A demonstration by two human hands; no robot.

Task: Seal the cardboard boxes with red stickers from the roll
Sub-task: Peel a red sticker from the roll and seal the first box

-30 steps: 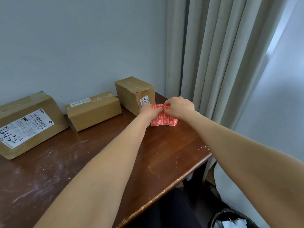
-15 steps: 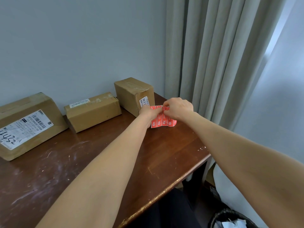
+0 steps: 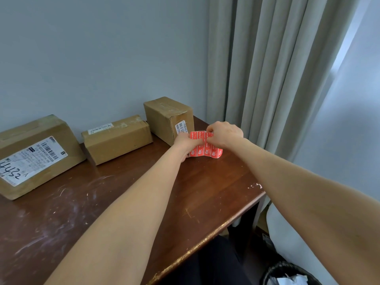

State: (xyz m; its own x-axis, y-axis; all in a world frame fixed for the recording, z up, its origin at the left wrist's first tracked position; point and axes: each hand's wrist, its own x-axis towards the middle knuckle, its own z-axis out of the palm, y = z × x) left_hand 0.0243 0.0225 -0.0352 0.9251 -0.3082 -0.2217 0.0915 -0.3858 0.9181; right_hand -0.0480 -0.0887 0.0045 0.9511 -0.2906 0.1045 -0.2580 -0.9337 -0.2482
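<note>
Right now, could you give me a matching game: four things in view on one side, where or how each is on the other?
1 stickers
2 left box
3 middle box
4 bin

A bottom right corner of the view
B between two others of its kind
C pinched by left hand and right hand
D label with handwritten digits

Pairs: 1-C, 2-D, 3-B, 4-A

Three brown cardboard boxes sat in a row at the back of the table: large box at left with a white label marked 4432, low long box in the middle, taller box at right. The red sticker strip, printed in white, was held upright just before the taller box, left hand and right hand pinching its top. Its lower edge possibly touched the table.
</note>
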